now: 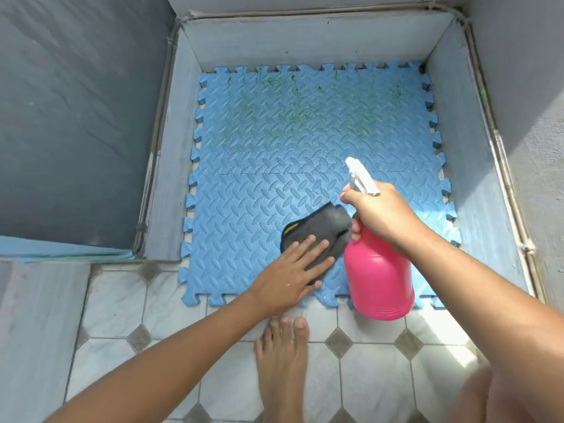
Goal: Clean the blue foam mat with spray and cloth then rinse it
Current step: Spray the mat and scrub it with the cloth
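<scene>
The blue interlocking foam mat (274,154), embossed with a diamond-plate pattern and green-stained at its far side, lies in a grey walled recess. The left hand (290,273) presses flat on a dark grey cloth (320,227) lying on the mat. The right hand (378,215) grips the neck of a pink plastic spray bottle (380,279) with a white nozzle.

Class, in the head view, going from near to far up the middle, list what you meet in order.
Bare foot → left hand → dark cloth → green-stained far part of the blue foam mat → far wall. The pink spray bottle, gripped by the right hand, overlaps hand and cloth, so it is omitted.
</scene>
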A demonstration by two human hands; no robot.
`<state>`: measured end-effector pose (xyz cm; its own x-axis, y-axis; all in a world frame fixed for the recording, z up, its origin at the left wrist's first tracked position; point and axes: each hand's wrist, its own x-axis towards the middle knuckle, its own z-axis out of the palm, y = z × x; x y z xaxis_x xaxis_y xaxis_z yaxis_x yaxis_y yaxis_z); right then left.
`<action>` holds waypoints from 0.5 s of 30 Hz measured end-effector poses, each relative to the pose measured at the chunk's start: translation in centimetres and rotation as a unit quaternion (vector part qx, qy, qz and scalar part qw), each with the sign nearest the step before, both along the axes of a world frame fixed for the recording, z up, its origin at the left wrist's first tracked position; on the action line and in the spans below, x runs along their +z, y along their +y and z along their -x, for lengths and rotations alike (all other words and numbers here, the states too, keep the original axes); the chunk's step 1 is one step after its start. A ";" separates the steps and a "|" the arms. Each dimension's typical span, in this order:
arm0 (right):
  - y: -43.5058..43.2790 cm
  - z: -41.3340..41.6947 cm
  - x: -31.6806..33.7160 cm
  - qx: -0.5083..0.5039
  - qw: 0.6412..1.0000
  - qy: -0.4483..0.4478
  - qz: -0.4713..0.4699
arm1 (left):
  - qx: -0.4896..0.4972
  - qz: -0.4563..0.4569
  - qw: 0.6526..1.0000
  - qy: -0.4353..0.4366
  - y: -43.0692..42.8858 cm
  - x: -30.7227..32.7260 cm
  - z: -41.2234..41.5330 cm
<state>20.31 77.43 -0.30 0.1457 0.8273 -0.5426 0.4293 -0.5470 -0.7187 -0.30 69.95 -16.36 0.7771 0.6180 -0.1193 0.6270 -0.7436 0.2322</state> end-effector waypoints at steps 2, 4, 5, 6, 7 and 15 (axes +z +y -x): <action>0.3 0.0 -0.1 -0.003 1.000 0.001 -0.008 | 0.005 -0.004 1.000 0.018 -0.4 -0.1 -1.6; 0.7 0.3 -0.3 -0.003 1.000 -0.003 -0.010 | 0.065 -0.005 0.997 0.031 0.3 -0.2 -1.4; 0.8 0.5 -0.4 -0.001 1.000 -0.003 -0.007 | 0.115 0.004 0.993 0.038 1.0 0.2 -0.8; 0.9 0.7 -0.6 0.001 1.000 -0.001 -0.001 | 0.172 0.005 0.984 0.044 2.0 0.5 0.1; 1.0 0.8 -0.7 0.003 1.000 0.003 0.006 | 0.233 0.007 0.971 0.059 3.2 0.8 1.1; 2.5 2.8 -1.0 0.056 0.997 0.006 0.057 | 0.524 0.028 0.845 0.106 12.6 2.4 9.2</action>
